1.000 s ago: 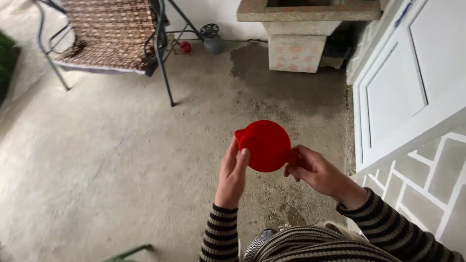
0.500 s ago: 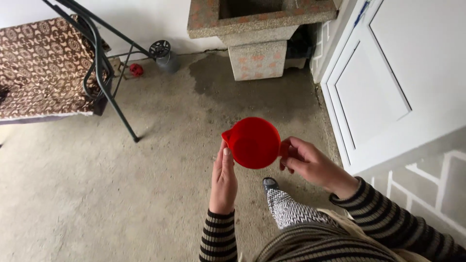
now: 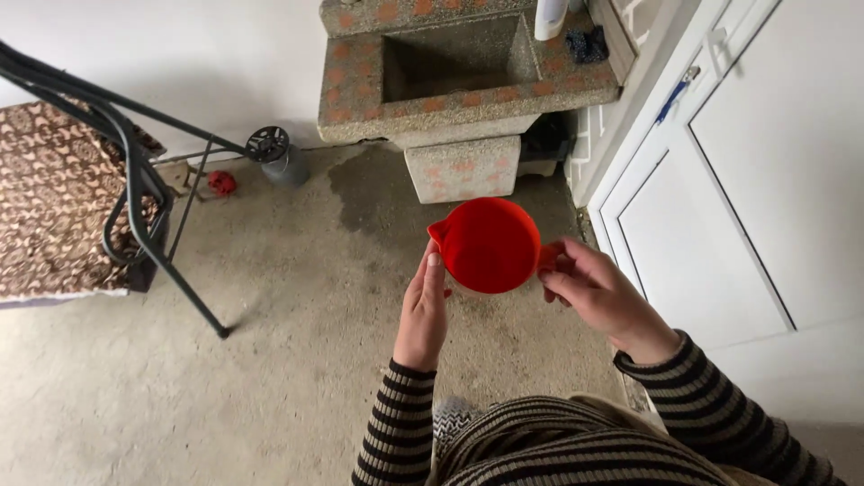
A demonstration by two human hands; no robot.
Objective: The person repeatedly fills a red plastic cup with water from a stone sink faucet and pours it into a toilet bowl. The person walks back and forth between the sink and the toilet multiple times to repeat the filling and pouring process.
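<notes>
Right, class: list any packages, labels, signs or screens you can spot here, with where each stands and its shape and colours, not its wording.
White bottle: upright on the stone sink rim at the top edge, cylindrical, only its lower part in view; no label can be made out.
No signs or screens are in view.

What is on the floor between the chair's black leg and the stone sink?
In the head view, a small grey gas canister and a little red object sit by the wall between the chair and the stone sink.
</notes>
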